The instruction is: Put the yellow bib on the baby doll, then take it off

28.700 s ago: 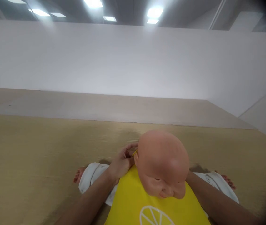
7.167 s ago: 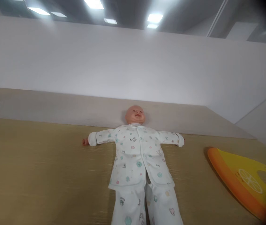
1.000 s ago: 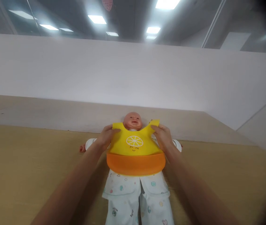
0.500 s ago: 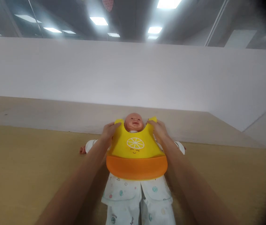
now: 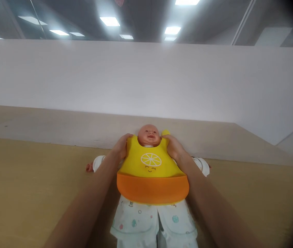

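A baby doll (image 5: pixel 148 134) in white printed clothes (image 5: pixel 136 222) lies face up. Over its chest is a yellow bib (image 5: pixel 150 159) with a lemon-slice print and an orange pocket (image 5: pixel 153 189) along the bottom. My left hand (image 5: pixel 122 145) grips the bib's upper left strap beside the doll's head. On the other side, my right hand (image 5: pixel 173 146) pinches the upper right strap, whose yellow end sticks up past the fingers. The doll's sleeved arms stretch out to both sides, partly behind my forearms.
The doll rests on a tan wooden surface (image 5: pixel 32 179). Behind it runs a paler strip (image 5: pixel 97 127), then a white wall panel (image 5: pixel 136 75). Glass with reflected ceiling lights is above the panel.
The bib sits slightly lower and looks a little larger. The left strap end, which stood up above my left hand, now barely shows. Both hands keep their hold, and the view has shifted slightly.
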Motion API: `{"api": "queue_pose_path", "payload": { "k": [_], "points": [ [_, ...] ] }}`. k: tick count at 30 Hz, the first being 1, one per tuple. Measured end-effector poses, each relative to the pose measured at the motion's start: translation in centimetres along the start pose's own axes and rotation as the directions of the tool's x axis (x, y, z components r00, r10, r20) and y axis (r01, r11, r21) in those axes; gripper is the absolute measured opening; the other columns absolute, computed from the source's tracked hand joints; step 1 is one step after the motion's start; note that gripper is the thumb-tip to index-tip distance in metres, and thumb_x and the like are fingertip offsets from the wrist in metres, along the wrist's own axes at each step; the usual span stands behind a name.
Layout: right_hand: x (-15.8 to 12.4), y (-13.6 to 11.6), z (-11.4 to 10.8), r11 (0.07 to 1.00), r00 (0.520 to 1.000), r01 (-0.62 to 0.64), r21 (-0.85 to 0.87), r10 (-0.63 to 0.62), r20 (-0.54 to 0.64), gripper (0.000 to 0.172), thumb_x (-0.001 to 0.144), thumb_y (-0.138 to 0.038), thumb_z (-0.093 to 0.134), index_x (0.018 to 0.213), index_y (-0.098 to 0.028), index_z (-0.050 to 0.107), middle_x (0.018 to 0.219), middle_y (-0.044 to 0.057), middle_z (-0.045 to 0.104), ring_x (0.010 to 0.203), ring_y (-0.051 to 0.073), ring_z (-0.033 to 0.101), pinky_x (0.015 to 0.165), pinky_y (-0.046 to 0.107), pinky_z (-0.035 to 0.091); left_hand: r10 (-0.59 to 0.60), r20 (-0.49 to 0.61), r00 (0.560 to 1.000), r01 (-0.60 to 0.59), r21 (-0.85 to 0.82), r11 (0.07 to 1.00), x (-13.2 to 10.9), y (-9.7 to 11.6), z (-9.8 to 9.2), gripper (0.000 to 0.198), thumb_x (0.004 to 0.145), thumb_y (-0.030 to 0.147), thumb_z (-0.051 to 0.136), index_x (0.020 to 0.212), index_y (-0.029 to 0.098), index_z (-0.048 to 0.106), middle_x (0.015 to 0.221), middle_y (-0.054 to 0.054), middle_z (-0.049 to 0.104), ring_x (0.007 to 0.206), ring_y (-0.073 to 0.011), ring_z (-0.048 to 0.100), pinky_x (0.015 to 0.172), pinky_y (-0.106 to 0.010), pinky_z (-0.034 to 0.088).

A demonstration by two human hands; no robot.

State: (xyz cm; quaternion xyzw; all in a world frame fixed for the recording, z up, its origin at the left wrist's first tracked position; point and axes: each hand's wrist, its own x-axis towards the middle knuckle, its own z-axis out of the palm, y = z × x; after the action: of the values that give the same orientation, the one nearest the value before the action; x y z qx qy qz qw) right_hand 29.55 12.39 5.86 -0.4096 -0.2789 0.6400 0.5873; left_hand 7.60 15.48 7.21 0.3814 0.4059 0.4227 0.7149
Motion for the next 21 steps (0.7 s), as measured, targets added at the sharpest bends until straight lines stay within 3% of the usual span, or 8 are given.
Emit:
{"api": "queue_pose_path", "payload": {
  "k": [6, 9, 14, 21],
  "points": [
    [1.3, 1.5, -0.6, 1.0, 0.995, 0.009, 0.021, -0.011, 0.098, 0.019, 0.061, -0.029, 0.057, 0.077, -0.019, 0.057, 0.065, -0.001, 0.063, 0.061, 0.018, 0.059, 0.066, 0.03, 0.047, -0.087, 0.08, 0.993, 0.091, -0.044, 0.995, -0.2, -0.5, 0.3, 0.018, 0.066, 0.033, 0.061, 0.067, 0.016, 0.064, 0.057, -0.006, 0.067, 0.056, -0.0237, 0.064, 0.057, -0.033, 0.049],
    [1.1, 1.6, -0.4, 0.999, 0.995, 0.046, -0.006, -0.045, 0.088, 0.017, 0.061, -0.03, 0.058, 0.073, -0.019, 0.056, 0.062, 0.0, 0.061, 0.061, 0.018, 0.058, 0.066, 0.03, 0.047, -0.048, 0.083, 0.995, 0.055, -0.088, 0.995, -0.3, -0.9, 0.2, 0.017, 0.067, 0.032, 0.062, 0.071, 0.015, 0.065, 0.058, -0.006, 0.068, 0.059, -0.0236, 0.065, 0.061, -0.033, 0.05],
    [0.8, 1.1, -0.3, 0.988, 0.992, 0.087, 0.128, -0.098, 0.082, 0.014, 0.06, -0.026, 0.059, 0.072, -0.019, 0.057, 0.066, -0.002, 0.061, 0.06, 0.014, 0.055, 0.064, 0.026, 0.045, 0.011, 0.087, 0.996, 0.004, -0.16, 0.987, -0.2, -0.6, -0.1, 0.017, 0.069, 0.031, 0.062, 0.071, 0.014, 0.065, 0.06, -0.005, 0.068, 0.057, -0.0204, 0.064, 0.062, -0.031, 0.05],
    [0.6, 0.2, 0.2, 0.977, 0.988, 0.121, 0.175, -0.135, 0.07, 0.007, 0.062, -0.024, 0.06, 0.066, -0.02, 0.055, 0.063, -0.005, 0.06, 0.058, 0.011, 0.054, 0.065, 0.025, 0.046, 0.099, 0.184, 0.978, -0.052, -0.247, 0.968, -0.9, 0.0, 0.1, 0.011, 0.072, 0.023, 0.063, 0.077, 0.014, 0.066, 0.066, -0.001, 0.069, 0.059, -0.015, 0.064, 0.061, -0.024, 0.049]
  ]
}}
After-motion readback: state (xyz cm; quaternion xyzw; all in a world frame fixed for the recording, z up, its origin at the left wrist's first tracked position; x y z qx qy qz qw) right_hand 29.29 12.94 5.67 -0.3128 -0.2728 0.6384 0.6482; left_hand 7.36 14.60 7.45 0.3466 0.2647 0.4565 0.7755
